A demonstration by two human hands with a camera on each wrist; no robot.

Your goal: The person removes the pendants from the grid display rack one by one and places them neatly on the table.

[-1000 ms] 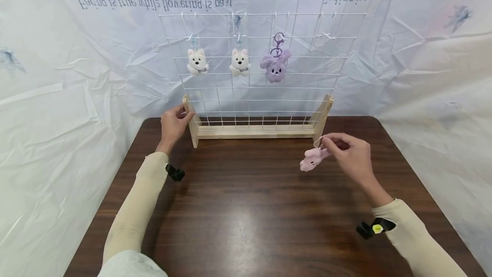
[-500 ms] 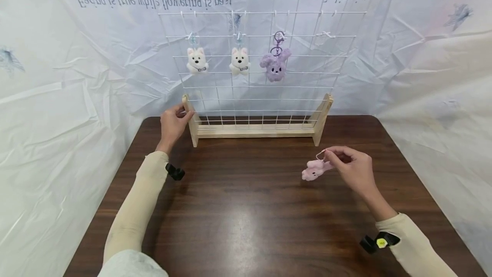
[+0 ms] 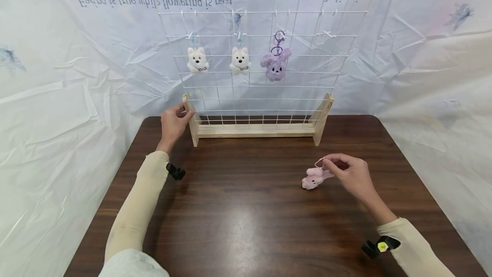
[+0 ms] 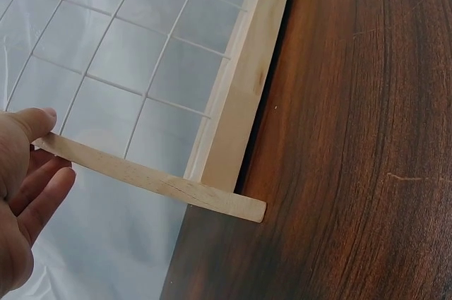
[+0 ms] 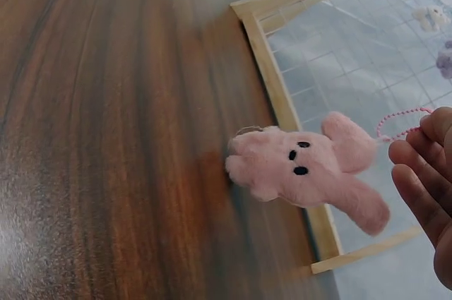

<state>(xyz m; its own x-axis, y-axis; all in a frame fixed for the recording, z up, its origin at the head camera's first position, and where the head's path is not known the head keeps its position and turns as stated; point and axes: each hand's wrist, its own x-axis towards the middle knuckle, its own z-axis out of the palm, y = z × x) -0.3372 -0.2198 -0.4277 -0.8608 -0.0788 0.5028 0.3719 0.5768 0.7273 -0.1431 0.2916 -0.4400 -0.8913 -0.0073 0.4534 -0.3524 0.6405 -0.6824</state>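
My left hand (image 3: 174, 125) grips the upper end of the left wooden upright (image 4: 155, 181) of a white wire-grid rack; the left wrist view shows the thumb on one face and fingers behind it. Over the table's right half, my right hand (image 3: 351, 176) pinches the pink bead chain (image 5: 380, 125) of a pink plush rabbit keychain (image 5: 304, 162). The rabbit's black eyes and nose show in the right wrist view, and its long ears point toward the hand. In the head view it hangs tilted, its lower end close over the tabletop.
Two white plush dog charms (image 3: 197, 61) and a purple plush rabbit keychain (image 3: 276, 69) hang on the rack. A white hook (image 3: 326, 34) sits to their right. The rack's wooden base bar (image 3: 255, 132) lies along the back of the dark wood table (image 3: 238, 208). Pale cloth surrounds it.
My right hand has come down and nearer to me with the pink rabbit, away from the rack's right upright. My left hand keeps its hold on the left upright.
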